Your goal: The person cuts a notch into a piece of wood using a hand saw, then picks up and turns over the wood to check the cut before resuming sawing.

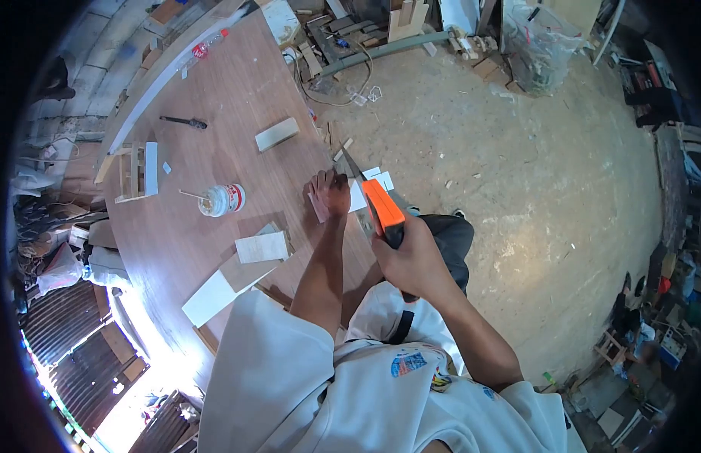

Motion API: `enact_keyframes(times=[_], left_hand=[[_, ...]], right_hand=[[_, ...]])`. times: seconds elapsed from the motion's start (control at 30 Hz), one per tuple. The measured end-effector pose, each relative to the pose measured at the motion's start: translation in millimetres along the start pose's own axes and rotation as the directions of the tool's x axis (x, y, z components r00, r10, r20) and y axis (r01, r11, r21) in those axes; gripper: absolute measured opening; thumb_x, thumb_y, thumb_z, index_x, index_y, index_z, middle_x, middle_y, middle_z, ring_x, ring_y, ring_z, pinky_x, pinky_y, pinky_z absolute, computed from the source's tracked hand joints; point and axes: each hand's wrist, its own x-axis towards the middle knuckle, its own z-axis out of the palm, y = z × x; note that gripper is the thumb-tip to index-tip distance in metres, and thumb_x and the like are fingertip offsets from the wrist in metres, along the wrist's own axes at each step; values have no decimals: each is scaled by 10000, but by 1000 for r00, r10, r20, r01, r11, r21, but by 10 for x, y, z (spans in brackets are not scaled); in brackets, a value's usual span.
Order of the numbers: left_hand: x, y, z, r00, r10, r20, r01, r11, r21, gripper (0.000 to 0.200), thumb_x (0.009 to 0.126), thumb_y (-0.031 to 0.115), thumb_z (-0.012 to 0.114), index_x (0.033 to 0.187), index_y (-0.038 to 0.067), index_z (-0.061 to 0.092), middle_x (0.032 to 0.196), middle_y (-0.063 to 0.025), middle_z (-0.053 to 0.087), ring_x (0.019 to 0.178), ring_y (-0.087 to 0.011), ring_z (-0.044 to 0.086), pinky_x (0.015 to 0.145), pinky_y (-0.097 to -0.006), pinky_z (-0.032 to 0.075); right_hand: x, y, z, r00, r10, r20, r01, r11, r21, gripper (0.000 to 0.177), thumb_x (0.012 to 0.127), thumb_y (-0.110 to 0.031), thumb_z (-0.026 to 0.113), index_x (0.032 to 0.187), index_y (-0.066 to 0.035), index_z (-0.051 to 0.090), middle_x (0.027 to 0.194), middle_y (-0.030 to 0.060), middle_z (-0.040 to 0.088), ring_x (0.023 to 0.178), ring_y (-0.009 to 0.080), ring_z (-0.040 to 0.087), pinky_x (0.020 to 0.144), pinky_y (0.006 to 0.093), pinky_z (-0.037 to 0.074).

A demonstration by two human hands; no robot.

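Note:
My right hand (412, 258) is wrapped round the orange and black handle of a handsaw (383, 201). The saw's narrow blade (353, 163) points away from me along the table's edge, just right of my other hand. My left hand (332, 192) bears down on a small piece of wood (317, 205) at that edge, fingers bent over it and partly hiding it. White pieces (358, 196) show beside the blade, past the tabletop.
The brown table (252, 83) carries a wood block (277, 134), a glue jar (223, 199) with a stick, a dark tool (184, 121), a small wooden frame (136, 174) and white-faced boards (261, 248). A bottle (201, 50) lies at the far edge. Scrap wood (343, 38) litters the floor beyond.

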Motion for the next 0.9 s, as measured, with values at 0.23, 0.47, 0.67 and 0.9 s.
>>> enact_keyframes(times=[0.23,0.47,0.67,0.9], left_hand=[[-85,-113,90,999,-11,34,11,1000,11,88,766,172,595,815,99,588,856,-62,563,879,-257,542,840,-411,397],[39,17,25,999,28,-26,-28,999,18,93,775,184,593,813,99,586,861,-61,561,879,-259,539,840,-406,401],[-4,9,-2,998,54,-44,-53,998,34,88,768,174,595,800,92,584,859,-60,551,867,-269,533,830,-415,403],[6,-105,166,998,57,-40,-58,998,-28,82,745,149,607,780,83,572,839,-77,550,854,-284,534,817,-420,409]], right_hand=[[-308,-289,-73,999,34,37,-34,999,5,98,790,-21,564,861,23,513,680,46,489,684,92,473,607,300,402],[377,269,190,999,33,-26,-36,993,-108,96,786,-11,578,867,25,540,718,64,522,718,81,474,646,266,413],[-57,40,34,994,-82,-67,83,997,8,97,804,-52,562,826,9,490,631,16,446,641,80,436,578,281,387],[-164,-127,-77,1000,-7,-20,7,1000,-11,130,799,-48,546,893,37,520,621,121,521,609,137,503,588,314,437]])
